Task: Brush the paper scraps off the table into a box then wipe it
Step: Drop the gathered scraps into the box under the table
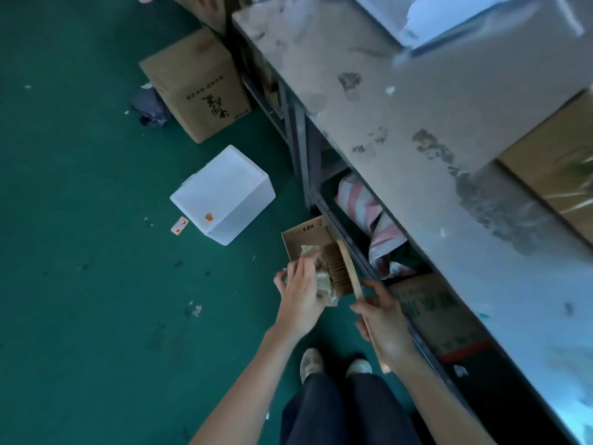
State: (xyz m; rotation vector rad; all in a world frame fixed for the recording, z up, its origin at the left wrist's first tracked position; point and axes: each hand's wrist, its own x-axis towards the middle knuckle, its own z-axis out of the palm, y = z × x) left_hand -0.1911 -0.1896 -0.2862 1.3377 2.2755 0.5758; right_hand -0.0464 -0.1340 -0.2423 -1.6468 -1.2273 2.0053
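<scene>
A small open cardboard box [303,234] sits low beside the table edge, with crumpled paper scraps [322,282] inside and spilling over its near side. My left hand [301,293] grips the box's near edge among the scraps. My right hand [382,319] is closed on the wooden handle of a brush [340,268], whose bristles rest over the box. The worn grey table [417,123] runs diagonally at the right, with a few small white scraps [390,89] on it.
A white foam box [224,194] and a brown carton [195,85] stand on the green floor to the left, with litter scattered around. Under the table lie a striped bag [369,213] and cartons. A wrapped carton [558,162] sits on the table's right side.
</scene>
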